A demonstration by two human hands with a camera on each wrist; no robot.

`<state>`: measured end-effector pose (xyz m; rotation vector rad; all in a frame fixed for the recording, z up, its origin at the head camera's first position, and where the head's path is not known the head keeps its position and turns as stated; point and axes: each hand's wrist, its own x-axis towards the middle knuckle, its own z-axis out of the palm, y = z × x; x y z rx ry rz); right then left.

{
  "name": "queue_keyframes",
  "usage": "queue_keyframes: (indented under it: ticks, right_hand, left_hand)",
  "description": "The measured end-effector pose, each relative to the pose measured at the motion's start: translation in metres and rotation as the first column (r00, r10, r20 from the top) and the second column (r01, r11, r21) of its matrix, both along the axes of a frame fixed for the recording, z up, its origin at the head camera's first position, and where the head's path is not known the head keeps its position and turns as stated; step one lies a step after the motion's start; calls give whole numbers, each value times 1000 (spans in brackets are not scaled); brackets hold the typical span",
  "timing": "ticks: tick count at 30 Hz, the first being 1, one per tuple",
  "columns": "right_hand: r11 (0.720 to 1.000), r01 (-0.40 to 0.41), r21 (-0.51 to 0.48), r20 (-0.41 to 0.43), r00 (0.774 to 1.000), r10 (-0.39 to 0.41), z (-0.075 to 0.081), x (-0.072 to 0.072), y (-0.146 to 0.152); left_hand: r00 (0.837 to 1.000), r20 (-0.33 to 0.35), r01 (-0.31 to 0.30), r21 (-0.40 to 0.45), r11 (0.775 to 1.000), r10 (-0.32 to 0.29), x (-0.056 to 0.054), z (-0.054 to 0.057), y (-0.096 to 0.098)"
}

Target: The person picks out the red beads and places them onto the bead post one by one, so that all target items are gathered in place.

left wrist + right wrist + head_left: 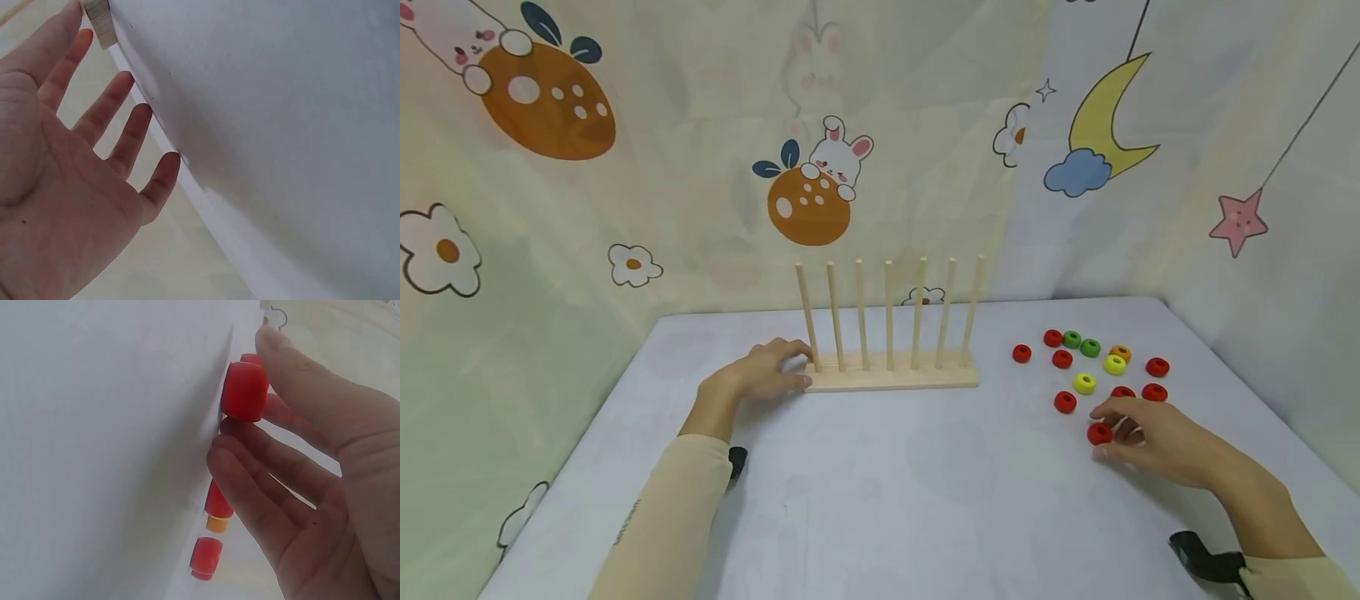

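Observation:
A wooden peg rack (891, 379) stands at the table's far side, a row of several upright pegs on a flat base. My left hand (767, 369) holds the base's left end between thumb and index finger. In the left wrist view a corner of the base (103, 25) shows at the thumb tip, and the other fingers are spread. At the right, my right hand (1165, 437) is around a red bead (1100, 433) on the table. Its thumb is close to the near side, with the index finger above the far side. The right wrist view shows this red bead (245, 392) between thumb and fingers.
Beyond the right hand lie loose beads: several red ones, such as one red bead (1065, 402), two green beads (1090, 347), two yellow beads (1084, 383) and an orange bead (1122, 352). A printed curtain (715, 167) hangs behind the white table (925, 483).

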<state>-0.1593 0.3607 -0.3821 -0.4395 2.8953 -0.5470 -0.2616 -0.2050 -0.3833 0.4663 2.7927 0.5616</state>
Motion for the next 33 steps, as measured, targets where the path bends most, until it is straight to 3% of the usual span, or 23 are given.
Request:
queue_keyframes:
  ticks: [20,33]
  right_hand:
    - [1000,-17,4,18,1000,17,-4,-1,-5]
    - [987,-104,-123,-56,994,98,5,-4,-18]
  left_hand:
    - [999,44,-15,31,999,13,-4,-6,-2]
    - [991,107,-86,58,995,79,-12,-4,-6]
